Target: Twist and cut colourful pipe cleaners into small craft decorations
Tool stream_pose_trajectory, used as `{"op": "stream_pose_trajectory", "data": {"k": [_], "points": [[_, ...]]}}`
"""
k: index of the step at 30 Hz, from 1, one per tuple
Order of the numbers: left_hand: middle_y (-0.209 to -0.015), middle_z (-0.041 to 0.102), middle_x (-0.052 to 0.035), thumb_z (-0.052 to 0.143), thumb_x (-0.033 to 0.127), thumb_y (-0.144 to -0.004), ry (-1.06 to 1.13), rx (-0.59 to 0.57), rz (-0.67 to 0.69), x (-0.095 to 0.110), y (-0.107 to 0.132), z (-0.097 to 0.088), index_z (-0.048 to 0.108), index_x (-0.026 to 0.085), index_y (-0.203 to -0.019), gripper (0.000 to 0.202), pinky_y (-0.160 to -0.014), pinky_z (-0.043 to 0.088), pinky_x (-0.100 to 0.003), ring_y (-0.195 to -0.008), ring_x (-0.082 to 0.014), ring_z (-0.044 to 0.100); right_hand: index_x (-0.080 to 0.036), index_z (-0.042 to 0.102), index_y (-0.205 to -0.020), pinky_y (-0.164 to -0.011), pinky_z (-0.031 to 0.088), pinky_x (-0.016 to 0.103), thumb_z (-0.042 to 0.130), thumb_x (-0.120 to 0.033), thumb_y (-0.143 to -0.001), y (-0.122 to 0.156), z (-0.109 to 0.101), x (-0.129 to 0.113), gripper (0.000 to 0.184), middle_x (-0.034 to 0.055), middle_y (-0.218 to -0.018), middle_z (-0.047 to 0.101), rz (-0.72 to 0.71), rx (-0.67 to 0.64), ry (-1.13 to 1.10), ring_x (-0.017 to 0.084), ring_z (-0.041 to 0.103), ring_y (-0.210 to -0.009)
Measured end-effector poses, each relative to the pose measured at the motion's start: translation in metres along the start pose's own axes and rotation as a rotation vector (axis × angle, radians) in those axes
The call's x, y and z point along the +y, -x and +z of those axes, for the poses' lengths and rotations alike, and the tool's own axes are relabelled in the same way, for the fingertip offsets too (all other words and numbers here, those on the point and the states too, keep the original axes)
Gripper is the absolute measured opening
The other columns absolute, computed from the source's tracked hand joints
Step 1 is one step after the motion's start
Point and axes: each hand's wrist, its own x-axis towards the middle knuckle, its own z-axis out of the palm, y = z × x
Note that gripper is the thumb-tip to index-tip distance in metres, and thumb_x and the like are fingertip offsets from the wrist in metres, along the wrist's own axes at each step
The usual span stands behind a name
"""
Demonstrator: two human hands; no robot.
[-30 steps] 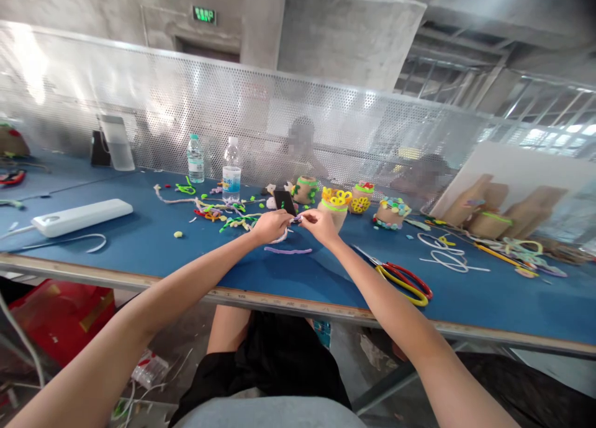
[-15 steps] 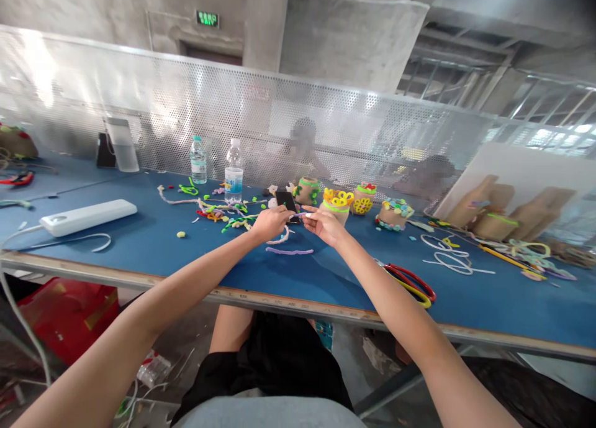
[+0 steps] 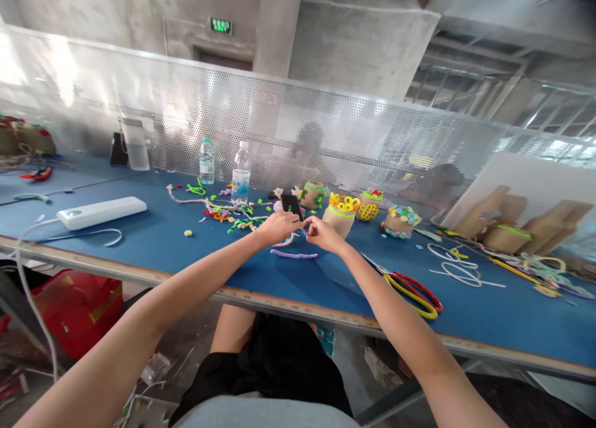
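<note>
Both hands meet over the blue table. My left hand (image 3: 280, 227) is closed in a pinch, and my right hand (image 3: 325, 234) pinches close beside it. Between them runs a short purple pipe cleaner (image 3: 305, 231), mostly hidden by the fingers. A second purple pipe cleaner (image 3: 294, 254) lies flat on the table just below the hands. Behind my left hand a black phone (image 3: 291, 205) leans at a tilt. Right of my right hand stands a twine-wrapped pot (image 3: 338, 222) with yellow loop flowers (image 3: 344, 202) around its top.
Scissors (image 3: 412, 292) with red and yellow handles lie by my right forearm. More decorated pots (image 3: 399, 223) stand behind. Loose pipe cleaners (image 3: 228, 214) and two bottles (image 3: 241, 174) are at centre-left. A white power strip (image 3: 102, 212) sits left; white cord (image 3: 459, 266) lies right.
My right hand's fingers have curled in from a more spread pinch, and the purple piece between the hands now shows less. The view has shifted slightly left.
</note>
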Motion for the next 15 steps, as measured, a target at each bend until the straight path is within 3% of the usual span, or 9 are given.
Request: {"op": "stream_pose_trajectory", "data": {"k": [5, 9, 15], "points": [[-0.087, 0.064, -0.0074, 0.044, 0.009, -0.082, -0.001, 0.038, -0.104, 0.001, -0.0018, -0.0001, 0.063, 0.016, -0.099, 0.026, -0.061, 0.039, -0.027, -0.08, -0.0189, 0.059, -0.013, 0.066, -0.067, -0.049, 0.037, 0.021, 0.07, -0.012, -0.063, -0.0011, -0.0024, -0.0033, 0.006, -0.0025, -0.053, 0.06, 0.069, -0.024, -0.042, 0.008, 0.047, -0.047], [-0.087, 0.065, -0.0067, 0.042, 0.01, -0.084, -0.006, 0.065, -0.141, -0.0008, -0.0012, -0.0014, 0.063, 0.016, -0.098, 0.025, -0.062, 0.039, -0.027, -0.08, -0.0187, 0.06, -0.014, 0.067, -0.073, -0.053, 0.043, 0.021, 0.07, -0.023, -0.07, -0.0009, -0.0058, -0.0055, 0.01, -0.0002, -0.065, 0.064, 0.127, 0.011, -0.162, 0.007, 0.052, -0.051], [-0.084, 0.065, -0.0072, 0.042, 0.014, -0.087, -0.023, 0.078, -0.115, -0.0008, 0.0001, -0.0021, 0.063, 0.015, -0.096, 0.023, -0.066, 0.04, -0.028, -0.08, -0.0194, 0.06, -0.012, 0.062, -0.061, -0.048, 0.043, 0.019, 0.07, -0.022, -0.073, -0.0018, -0.0018, 0.0017, 0.018, -0.0027, -0.049, 0.054, 0.266, 0.051, -0.279, 0.005, 0.048, -0.043]]}}
